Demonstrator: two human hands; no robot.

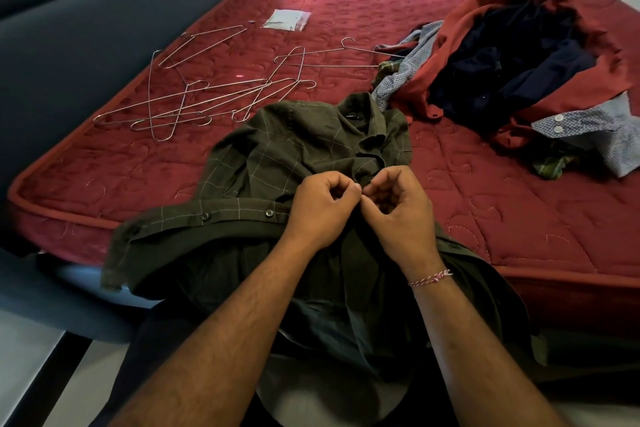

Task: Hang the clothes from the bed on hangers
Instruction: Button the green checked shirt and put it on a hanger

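The olive checked shirt (pixel 301 152) lay across the near edge of the red quilted mattress (pixel 485 191), its collar toward the middle of the bed and its lower part hanging off the edge toward the person. Both hands met over the shirt's front placket, just below the collar. The left hand (pixel 320 210) had its fingers curled in, thumb and forefinger pinching the cloth at the placket. The right hand (pixel 398 208) was likewise curled, its fingertips closed on the same spot so that the two hands touched at the thumbs; whether they held a button or only the fabric edge could not be told. A red-and-white thread band (pixel 431 277) circled the right wrist. Left of the hands, the button strip ran sideways along the mattress edge, two dark buttons showing. Beyond the shirt, on the left half of the mattress, lay a loose scatter of wire hangers (pixel 194 100), overlapping one another, with another hanger (pixel 332 57) further right. On the right side sat a pile of clothes (pixel 512 59): a rust-red garment wrapped around dark navy ones, with a blue patterned shirt (pixel 602 135) spilling out at the near side. A small white packet (pixel 286 19) rested far up the mattress, well apart from everything else.
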